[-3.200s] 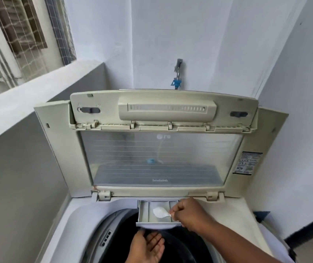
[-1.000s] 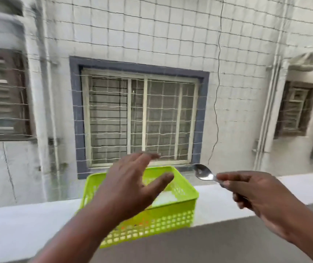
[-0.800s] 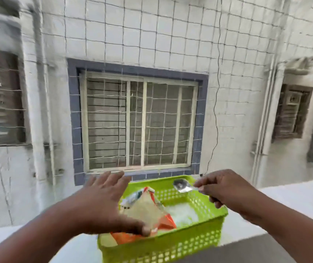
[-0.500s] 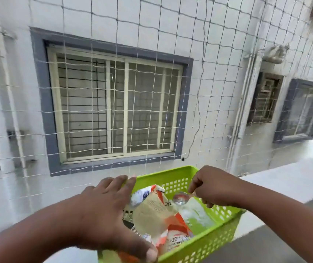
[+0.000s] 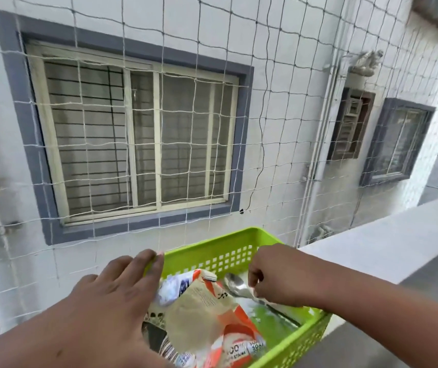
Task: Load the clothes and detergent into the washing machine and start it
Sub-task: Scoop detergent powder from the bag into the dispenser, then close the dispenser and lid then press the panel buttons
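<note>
The detergent packet point(image 5: 212, 322), orange and white with "STAINS" legible, lies in the green basket point(image 5: 228, 241) on the ledge point(image 5: 388, 243). The left hand point(image 5: 117, 296) rests spread-fingered on its upper left side; the right hand point(image 5: 279, 274) pinches a spoon point(image 5: 235, 284) just right of it.

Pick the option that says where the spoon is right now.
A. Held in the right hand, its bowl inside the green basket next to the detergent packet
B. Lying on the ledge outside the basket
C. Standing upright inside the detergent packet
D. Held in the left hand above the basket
A: the right hand pinches the spoon by its handle, with the bowl down inside the green basket beside the detergent packet.
</note>
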Motion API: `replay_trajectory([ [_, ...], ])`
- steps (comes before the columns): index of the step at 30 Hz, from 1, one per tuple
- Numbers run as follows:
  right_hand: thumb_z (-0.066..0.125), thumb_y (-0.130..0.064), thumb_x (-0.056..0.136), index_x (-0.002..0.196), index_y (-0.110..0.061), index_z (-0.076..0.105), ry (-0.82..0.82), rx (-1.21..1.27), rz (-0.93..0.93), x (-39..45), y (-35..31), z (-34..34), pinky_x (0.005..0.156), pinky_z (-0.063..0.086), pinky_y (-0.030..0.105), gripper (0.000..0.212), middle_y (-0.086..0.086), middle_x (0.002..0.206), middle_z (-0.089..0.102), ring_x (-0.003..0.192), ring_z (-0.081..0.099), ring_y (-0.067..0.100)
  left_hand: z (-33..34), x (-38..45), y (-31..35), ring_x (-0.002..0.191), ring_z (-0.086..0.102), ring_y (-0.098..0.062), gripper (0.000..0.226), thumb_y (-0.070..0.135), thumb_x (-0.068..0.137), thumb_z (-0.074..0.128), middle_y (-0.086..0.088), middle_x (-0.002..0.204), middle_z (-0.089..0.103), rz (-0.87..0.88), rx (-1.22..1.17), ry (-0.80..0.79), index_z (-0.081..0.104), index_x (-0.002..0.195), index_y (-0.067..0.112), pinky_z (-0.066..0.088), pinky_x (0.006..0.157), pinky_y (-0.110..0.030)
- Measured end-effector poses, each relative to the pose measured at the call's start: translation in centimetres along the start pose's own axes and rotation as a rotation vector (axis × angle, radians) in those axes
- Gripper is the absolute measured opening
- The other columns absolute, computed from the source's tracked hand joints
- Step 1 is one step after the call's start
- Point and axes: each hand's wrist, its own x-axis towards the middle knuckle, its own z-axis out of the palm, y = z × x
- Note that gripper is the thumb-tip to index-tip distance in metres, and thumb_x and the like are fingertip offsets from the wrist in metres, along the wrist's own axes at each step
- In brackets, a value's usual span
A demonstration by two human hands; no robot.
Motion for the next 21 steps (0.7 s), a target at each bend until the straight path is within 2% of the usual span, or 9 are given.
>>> replay_trajectory([
  [2, 0.06, -0.018, 0.085, 0.103, -0.02, 0.073, 0.132, 0.034, -0.025, -0.8, 0.1, -1.3, 0.074, 0.042, 0.022, 0.021, 0.001, 0.105, 0.071, 0.097, 0.062, 0.016, -1.2, -0.2, 0.9, 0.105, 0.042, -0.008, 0.125, 0.093, 0.065, -0.007, -0.002, 0.126, 0.063, -0.033, -0.001, -0.121, 0.059, 0.128, 0.007, 0.043, 0.052, -0.021],
  [3, 0.06, -0.022, 0.087, 0.105, -0.024, 0.072, 0.199, 0.051, -0.037, -1.5, 0.3, -2.1, 0.073, 0.038, 0.017, 0.022, -0.004, 0.106, 0.07, 0.099, 0.061, 0.013, -1.8, -0.2, 1.0, 0.123, 0.031, -0.003, 0.14, 0.101, 0.047, -0.012, 0.006, 0.15, 0.036, -0.04, -0.017, -0.201, 0.032, 0.148, 0.014, 0.051, 0.069, -0.032],
  [5, 0.063, -0.026, 0.087, 0.103, -0.027, 0.074, 0.306, 0.11, -0.032, -3.3, 0.9, -3.7, 0.064, 0.033, 0.006, 0.02, -0.008, 0.103, 0.071, 0.093, 0.061, 0.006, -1.9, -0.3, 1.7, 0.135, -0.006, 0.005, 0.147, 0.102, 0.001, -0.013, 0.025, 0.137, -0.032, -0.028, -0.032, -0.105, -0.036, 0.13, 0.034, 0.026, 0.109, -0.032],
  [6, 0.065, -0.027, 0.086, 0.1, -0.027, 0.075, 0.345, 0.153, -0.016, -4.3, 1.3, -4.3, 0.064, 0.034, 0.004, 0.018, -0.009, 0.099, 0.072, 0.088, 0.06, 0.004, -2.3, -0.6, 2.0, 0.134, -0.009, 0.005, 0.145, 0.1, -0.006, -0.012, 0.026, 0.131, -0.037, -0.058, -0.111, -0.124, -0.042, 0.121, 0.035, 0.019, 0.112, -0.03],
  [8, 0.067, -0.029, 0.084, 0.094, -0.027, 0.076, 0.404, 0.23, 0.025, -6.2, 2.0, -5.0, 0.067, 0.038, 0.007, 0.013, -0.012, 0.091, 0.072, 0.08, 0.06, 0.002, -3.0, 0.1, 1.6, 0.133, 0.028, -0.002, 0.149, 0.106, 0.014, -0.005, 0.014, 0.154, 0.002, 0.02, -0.032, -0.108, -0.017, 0.141, 0.03, 0.038, 0.103, -0.041],
  [10, 0.067, -0.031, 0.084, 0.087, -0.027, 0.076, 0.437, 0.279, 0.088, -8.1, 3.1, -5.3, 0.068, 0.044, 0.015, 0.01, -0.013, 0.082, 0.071, 0.073, 0.061, 0.001, -3.4, 0.9, 1.6, 0.101, 0.067, -0.019, 0.138, 0.107, 0.041, 0.01, -0.002, 0.129, 0.061, 0.047, 0.032, -0.051, 0.011, 0.15, 0.021, 0.054, 0.079, -0.047],
  [11, 0.067, -0.033, 0.084, 0.085, -0.027, 0.075, 0.443, 0.296, 0.126, -9.0, 3.8, -5.3, 0.068, 0.045, 0.017, 0.01, -0.013, 0.08, 0.07, 0.072, 0.062, 0.001, -3.9, 1.6, 1.8, 0.107, 0.065, -0.022, 0.138, 0.108, 0.037, 0.016, 0.0, 0.133, 0.057, 0.078, 0.025, -0.03, -0.002, 0.15, 0.03, 0.048, 0.088, -0.047],
  [14, 0.065, -0.039, 0.084, 0.086, -0.029, 0.073, 0.465, 0.286, 0.24, -11.5, 6.3, -4.9, 0.068, 0.045, 0.017, 0.013, -0.019, 0.077, 0.065, 0.075, 0.06, -0.002, -7.6, 3.7, 4.7, 0.145, 0.014, -0.008, 0.137, 0.108, 0.006, 0.011, 0.027, 0.147, -0.007, 0.208, -0.014, -0.105, -0.048, 0.114, 0.048, 0.012, 0.115, -0.027],
  [21, 0.057, -0.045, 0.088, 0.118, -0.031, 0.062, 0.466, 0.181, 0.496, -18.5, 14.6, -2.6, 0.09, 0.043, 0.029, 0.033, -0.01, 0.116, 0.059, 0.11, 0.054, 0.012, -12.7, 9.6, 18.8, 0.147, -0.003, -0.007, 0.143, 0.102, 0.029, 0.023, 0.012, 0.159, -0.013, 0.466, -0.004, -0.102, -0.021, 0.148, 0.034, 0.0, 0.113, -0.021],
])
